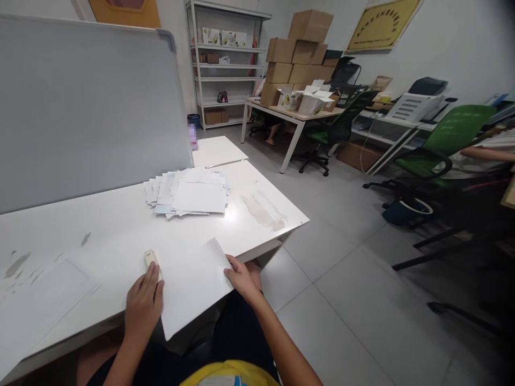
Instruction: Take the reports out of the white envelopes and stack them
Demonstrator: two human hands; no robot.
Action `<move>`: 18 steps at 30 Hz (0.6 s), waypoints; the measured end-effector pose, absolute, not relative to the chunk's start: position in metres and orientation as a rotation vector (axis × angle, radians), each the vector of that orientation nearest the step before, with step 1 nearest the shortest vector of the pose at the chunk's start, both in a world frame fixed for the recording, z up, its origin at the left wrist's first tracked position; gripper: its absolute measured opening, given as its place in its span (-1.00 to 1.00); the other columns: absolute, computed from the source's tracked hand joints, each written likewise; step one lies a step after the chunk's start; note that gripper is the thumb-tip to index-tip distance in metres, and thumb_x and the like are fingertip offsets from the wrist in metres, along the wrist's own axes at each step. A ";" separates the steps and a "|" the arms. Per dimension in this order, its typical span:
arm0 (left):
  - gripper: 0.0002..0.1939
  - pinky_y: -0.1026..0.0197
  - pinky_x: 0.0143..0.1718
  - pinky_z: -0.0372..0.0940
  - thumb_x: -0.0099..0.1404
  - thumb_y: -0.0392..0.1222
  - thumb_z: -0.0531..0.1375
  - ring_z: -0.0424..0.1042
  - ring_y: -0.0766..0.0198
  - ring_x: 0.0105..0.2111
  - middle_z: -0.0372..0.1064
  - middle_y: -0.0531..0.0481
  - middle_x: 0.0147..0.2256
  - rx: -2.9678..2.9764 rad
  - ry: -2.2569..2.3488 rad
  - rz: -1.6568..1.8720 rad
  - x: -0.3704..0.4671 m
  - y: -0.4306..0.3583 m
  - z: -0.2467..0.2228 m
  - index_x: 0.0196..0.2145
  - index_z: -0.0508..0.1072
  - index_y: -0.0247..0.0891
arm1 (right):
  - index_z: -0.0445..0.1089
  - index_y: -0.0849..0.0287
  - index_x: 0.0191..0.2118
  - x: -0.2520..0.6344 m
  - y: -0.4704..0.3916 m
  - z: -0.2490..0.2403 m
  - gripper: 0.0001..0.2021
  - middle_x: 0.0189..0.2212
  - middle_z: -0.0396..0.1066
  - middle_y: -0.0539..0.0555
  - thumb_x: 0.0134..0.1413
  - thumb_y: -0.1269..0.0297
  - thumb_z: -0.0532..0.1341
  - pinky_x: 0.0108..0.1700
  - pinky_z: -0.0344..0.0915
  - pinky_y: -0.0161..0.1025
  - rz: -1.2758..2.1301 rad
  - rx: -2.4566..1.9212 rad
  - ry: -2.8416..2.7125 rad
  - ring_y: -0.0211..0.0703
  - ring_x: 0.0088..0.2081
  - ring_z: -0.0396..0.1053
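Observation:
A small cream stapler point(150, 258) lies on the white desk at the left edge of a blank white sheet of paper point(197, 284). Pressed down over its near end is my left hand point(145, 295), fingers together; how its jaws meet the paper is hidden. My right hand point(241, 276) pinches the sheet's right edge between thumb and fingers. The sheet lies partly on the desk, and its near corner juts out past the front edge above my lap. Beyond it, an uneven pile of papers point(199, 194) is spread on the desk.
A grey partition panel point(88, 107) stands along the back of the desk point(100, 214). Stains mark the desktop at left and right. Across the tiled floor are stacked cartons point(306, 53), a metal shelf point(225, 75), green chairs point(454, 134) and part of another person at right.

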State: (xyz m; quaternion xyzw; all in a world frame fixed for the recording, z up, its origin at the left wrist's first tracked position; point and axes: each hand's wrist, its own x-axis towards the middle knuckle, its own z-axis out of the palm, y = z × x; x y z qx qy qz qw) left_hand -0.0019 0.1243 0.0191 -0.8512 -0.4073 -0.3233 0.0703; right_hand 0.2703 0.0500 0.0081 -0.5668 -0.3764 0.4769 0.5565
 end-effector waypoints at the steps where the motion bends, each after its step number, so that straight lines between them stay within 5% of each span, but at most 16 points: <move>1: -0.46 -0.10 -0.01 0.28 0.36 -0.21 0.06 0.36 -0.06 0.04 0.30 -0.23 0.14 -2.561 -1.229 -0.959 -0.003 0.125 0.020 0.28 0.11 -0.19 | 0.42 0.07 -0.02 0.270 0.049 0.013 -0.52 -0.12 0.50 0.03 -0.13 0.40 0.09 0.12 0.24 -0.04 1.106 -1.361 -0.900 0.01 0.02 0.38; 6: -0.50 -0.08 0.02 0.27 0.38 -0.18 0.03 0.37 -0.04 0.03 0.32 -0.21 0.13 -2.594 -1.242 -0.948 0.000 0.123 0.027 0.25 0.17 -0.21 | 0.47 -0.03 -0.07 0.276 0.041 0.037 -0.58 -0.17 0.51 0.00 -0.08 0.42 0.12 0.09 0.25 -0.04 0.997 -1.490 -1.039 0.03 -0.02 0.39; 12: -0.45 -0.12 0.17 0.13 0.38 -0.08 -0.02 0.14 -0.08 0.24 0.08 -0.27 0.27 -2.451 -1.369 -0.929 -0.048 0.131 0.042 0.28 0.12 -0.28 | 0.43 0.01 -0.02 0.305 0.033 0.035 -0.59 -0.11 0.48 0.00 -0.05 0.31 0.16 0.05 0.25 -0.05 1.019 -1.445 -1.075 0.00 -0.05 0.38; 15: -0.40 -0.27 0.20 0.00 0.37 0.03 -0.11 -0.12 -0.20 0.32 0.03 -0.33 0.28 -2.254 -1.683 -0.685 -0.108 0.140 0.046 0.21 0.23 -0.39 | 0.42 0.08 -0.04 0.322 0.039 0.037 -0.60 -0.13 0.48 0.05 -0.10 0.27 0.19 0.00 0.28 -0.11 1.015 -1.346 -0.953 -0.01 -0.09 0.39; 18: -0.27 -0.33 0.14 0.05 0.33 0.17 -0.16 0.00 -0.28 0.27 0.03 -0.40 0.27 -2.088 -2.051 -0.353 -0.162 0.140 0.042 0.22 0.21 -0.45 | 0.39 0.12 -0.06 0.330 0.065 0.042 -0.57 -0.20 0.49 0.06 -0.16 0.25 0.21 -0.06 0.31 -0.17 0.946 -1.265 -0.761 -0.05 -0.15 0.41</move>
